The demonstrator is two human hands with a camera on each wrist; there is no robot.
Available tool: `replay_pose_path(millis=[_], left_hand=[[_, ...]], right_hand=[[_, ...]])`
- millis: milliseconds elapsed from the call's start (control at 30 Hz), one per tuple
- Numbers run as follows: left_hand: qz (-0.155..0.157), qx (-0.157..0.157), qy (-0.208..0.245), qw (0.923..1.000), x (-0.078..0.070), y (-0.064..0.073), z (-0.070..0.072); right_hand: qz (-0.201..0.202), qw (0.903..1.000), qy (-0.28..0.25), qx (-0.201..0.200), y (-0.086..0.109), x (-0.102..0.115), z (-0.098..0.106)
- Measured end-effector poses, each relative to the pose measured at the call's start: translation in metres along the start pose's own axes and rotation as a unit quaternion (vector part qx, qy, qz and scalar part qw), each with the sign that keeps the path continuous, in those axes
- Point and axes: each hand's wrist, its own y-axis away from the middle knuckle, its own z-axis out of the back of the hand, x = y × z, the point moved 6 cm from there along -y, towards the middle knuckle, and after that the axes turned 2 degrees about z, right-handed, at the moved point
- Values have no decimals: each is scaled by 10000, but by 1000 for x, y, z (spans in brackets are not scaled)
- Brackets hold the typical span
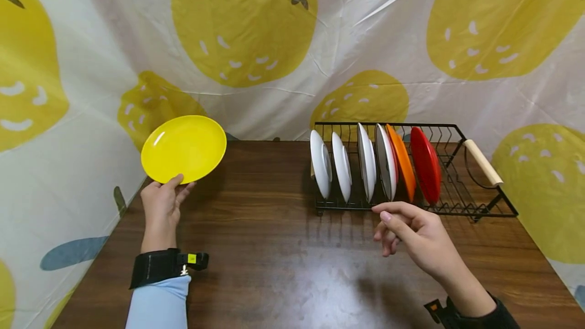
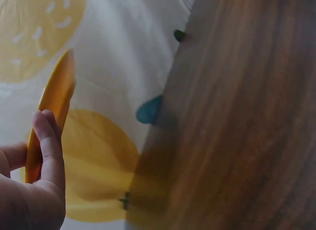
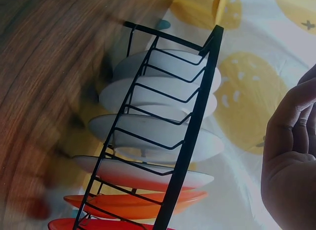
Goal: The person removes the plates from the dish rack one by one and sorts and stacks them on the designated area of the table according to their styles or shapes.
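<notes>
My left hand (image 1: 162, 204) pinches the lower edge of a yellow plate (image 1: 185, 149), thumb over the front and fingers behind, raised at the table's left side. In the left wrist view the plate (image 2: 52, 111) shows nearly edge-on between thumb and fingers. Just in front of a black wire dish rack (image 1: 343, 207), my right hand (image 1: 418, 235) hovers with loosely bent fingers, holding nothing. Several white plates (image 1: 321, 164) stand upright in the rack, followed by an orange plate (image 1: 402, 164) and a red plate (image 1: 425, 165). A bit of red shows behind the rightmost white plate.
The rack has a pale wooden handle (image 1: 483, 161) on its right end, with bare wire slots beside the red plate. A lemon-print cloth (image 1: 274, 105) hangs behind and along both sides of the brown wooden table (image 1: 274, 248).
</notes>
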Motion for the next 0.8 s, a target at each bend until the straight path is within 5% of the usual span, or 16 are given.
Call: replay_pose_path(millis=[367, 800], left_hand=[[666, -455, -408, 9959, 26, -16, 22], [908, -505, -779, 9915, 35, -22, 31]], right_hand=[[-27, 9999, 79, -62, 2, -3, 1], [-25, 9997, 160, -162, 4, -4, 4]])
